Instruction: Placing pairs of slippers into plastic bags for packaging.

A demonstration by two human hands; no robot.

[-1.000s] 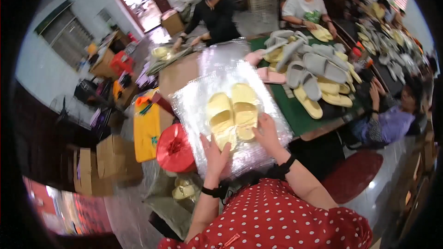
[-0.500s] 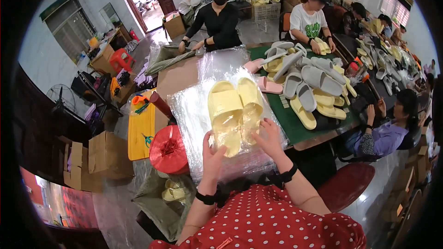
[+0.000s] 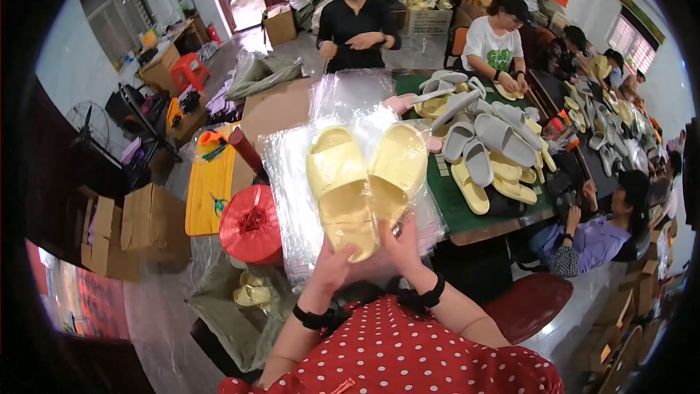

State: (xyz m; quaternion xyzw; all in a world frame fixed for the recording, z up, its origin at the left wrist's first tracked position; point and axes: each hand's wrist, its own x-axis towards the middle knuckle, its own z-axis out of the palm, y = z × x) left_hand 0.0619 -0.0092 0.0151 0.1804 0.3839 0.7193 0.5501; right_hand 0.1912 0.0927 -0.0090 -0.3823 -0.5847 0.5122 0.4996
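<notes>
Above a stack of clear plastic bags (image 3: 288, 201) at the near end of the table, a pair of yellow slippers (image 3: 337, 168) points away from the person, toes spread apart and heels close together. The left hand (image 3: 329, 268) grips the heel end of the left slipper, thumb on top; the right hand (image 3: 402, 246) has its fingers closed around the heel end of the right one. Clear film glints over the straps. Close on the left, a fat red roll of twine (image 3: 251, 225) crowds the edge of the stack, with a dark red cylinder (image 3: 246, 150) behind it and, farther left, a yellow board (image 3: 206, 197) carrying teal-handled scissors (image 3: 219, 205) and an orange tape dispenser (image 3: 210, 137). On the right, the green mat (image 3: 452, 210) is largely taken up by a heap of grey and yellow slippers (image 3: 503, 138), which blocks that side; one pink slipper (image 3: 434, 144) peeks out from behind the right yellow one. Below the roll, an open grey-green sack (image 3: 226, 299) contains more yellow footwear (image 3: 251, 290). A dark red seat (image 3: 536, 308) is near the right forearm. Across the table stands a co-worker in black (image 3: 357, 33), while another in a white shirt (image 3: 494, 47) bends over a pale slipper.
</notes>
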